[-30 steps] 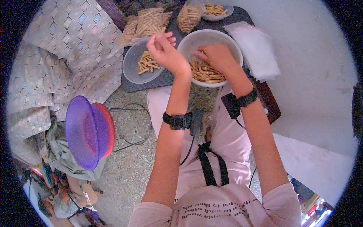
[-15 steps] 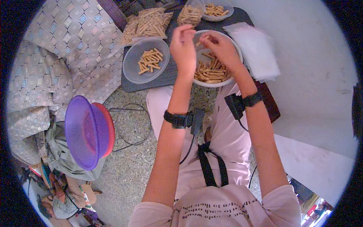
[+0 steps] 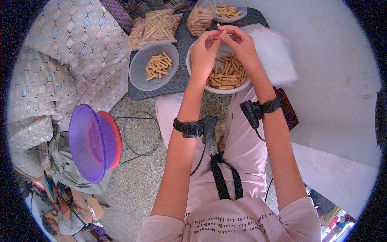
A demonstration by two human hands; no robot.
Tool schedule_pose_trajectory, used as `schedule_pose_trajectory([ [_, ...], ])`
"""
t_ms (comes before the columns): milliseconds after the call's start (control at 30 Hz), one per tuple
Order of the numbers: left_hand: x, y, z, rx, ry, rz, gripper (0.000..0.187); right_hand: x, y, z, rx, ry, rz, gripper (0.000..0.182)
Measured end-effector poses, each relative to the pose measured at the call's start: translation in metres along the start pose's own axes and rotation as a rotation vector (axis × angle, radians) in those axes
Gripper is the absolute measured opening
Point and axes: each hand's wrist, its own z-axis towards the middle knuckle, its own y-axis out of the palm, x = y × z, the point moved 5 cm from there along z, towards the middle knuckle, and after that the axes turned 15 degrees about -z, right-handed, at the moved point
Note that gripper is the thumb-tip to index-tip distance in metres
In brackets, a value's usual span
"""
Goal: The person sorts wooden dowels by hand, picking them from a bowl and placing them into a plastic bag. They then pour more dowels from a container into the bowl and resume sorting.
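Above the far part of a white bowl (image 3: 227,91), my left hand (image 3: 204,52) and my right hand (image 3: 242,46) meet at the fingertips. Both are closed in a pinch around a small tan snack stick (image 3: 219,26), whose end pokes out past the fingers. Many more snack sticks (image 3: 226,76) lie heaped in the white bowl beneath. To the left, a clear plastic bowl (image 3: 139,76) holds a small pile of cut sticks (image 3: 158,66).
Filled bags of sticks (image 3: 159,26) and another filled bag (image 3: 200,18) lie at the back of the dark board (image 3: 141,93), near a second clear bowl (image 3: 244,14). Empty plastic bags (image 3: 276,56) are at the right. Purple basin (image 3: 86,141) at lower left.
My left hand has moved right and curled from loosely spread fingers to a pinch. My right hand has risen slightly, and the two now meet at the snack stick.
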Motion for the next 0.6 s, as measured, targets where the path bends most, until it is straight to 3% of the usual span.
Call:
schedule_pose_trajectory([
  [67,0.004,0.0,-0.001,0.018,-0.021,0.038,0.022,-0.002,0.0,0.0,-0.006,-0.037,0.009,0.024],
  [167,-0.013,-0.012,0.001,0.003,0.133,0.381,0.023,-0.003,0.001,-0.002,-0.034,0.042,-0.044,0.021],
  [233,0.004,-0.008,-0.001,0.014,-0.014,0.259,0.027,-0.005,0.004,-0.002,0.022,0.017,0.014,0.019],
  [267,-0.006,-0.013,0.001,0.045,-0.041,0.217,0.029,-0.005,0.004,0.0,0.066,-0.057,-0.136,0.017],
  [300,-0.008,-0.016,0.001,0.064,-0.032,0.347,0.031,0.012,0.011,0.0,0.03,-0.038,-0.095,0.018],
  [333,-0.01,-0.018,0.002,0.039,0.131,0.442,0.033,0.01,0.011,-0.007,0.016,0.036,-0.357,0.025],
  [367,-0.018,-0.028,-0.003,0.001,0.1,0.422,0.036,0.005,0.012,-0.012,0.053,0.013,-0.261,0.026],
  [400,-0.036,-0.04,0.01,-0.027,-0.05,0.354,0.04,0.0,0.018,-0.015,-0.044,0.063,-0.107,0.03],
  [433,-0.027,-0.033,0.0,0.061,-0.118,0.098,0.042,-0.013,0.013,-0.016,-0.114,0.182,-0.323,0.033],
  [467,-0.02,-0.033,0.0,0.083,-0.171,0.147,0.044,-0.01,0.016,-0.016,-0.086,0.056,-0.34,0.032],
  [500,-0.054,-0.052,0.014,0.113,-0.237,0.057,0.044,-0.007,0.019,-0.017,-0.054,-0.068,-0.359,0.031],
  [533,-0.042,-0.051,0.014,0.033,-0.122,0.24,0.044,-0.024,0.012,-0.019,-0.15,0.001,-0.416,0.028],
  [600,-0.024,-0.039,0.012,0.064,-0.186,0.101,0.043,-0.017,0.018,-0.015,-0.06,-0.128,-0.455,0.026],
])
